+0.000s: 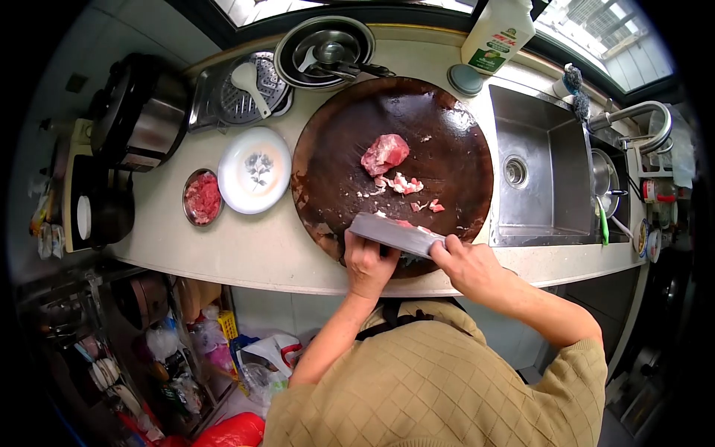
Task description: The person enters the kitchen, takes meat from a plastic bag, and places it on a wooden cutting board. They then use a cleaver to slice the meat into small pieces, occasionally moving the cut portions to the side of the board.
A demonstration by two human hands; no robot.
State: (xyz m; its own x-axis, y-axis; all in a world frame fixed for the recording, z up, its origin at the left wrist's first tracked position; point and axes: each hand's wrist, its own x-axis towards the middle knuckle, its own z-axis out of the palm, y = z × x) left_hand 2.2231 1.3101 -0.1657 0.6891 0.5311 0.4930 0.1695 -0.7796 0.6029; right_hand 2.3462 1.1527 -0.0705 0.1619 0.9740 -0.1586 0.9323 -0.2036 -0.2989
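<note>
My right hand (468, 267) is wrapped round the handle end of a cleaver (398, 235), whose broad blade reaches left across the near edge of a round wooden chopping board (328, 141). At the blade's left end my left hand (366, 267) is closed, its fingers bent and partly hidden by the blade; what they hold I cannot make out. Small bits of meat show along the far side of the blade. Farther back on the board lie a larger chunk of raw meat (385, 154) and several trimmed fatty scraps (404, 184).
Left of the board are a white plate (234, 175), a small metal bowl of cut meat (202, 197) and an electric cooker (141, 112). Nested metal bowls (284, 56) stand behind. A steel sink (547, 194) lies right, with a white jug (497, 37) and a round lid (465, 80) near it.
</note>
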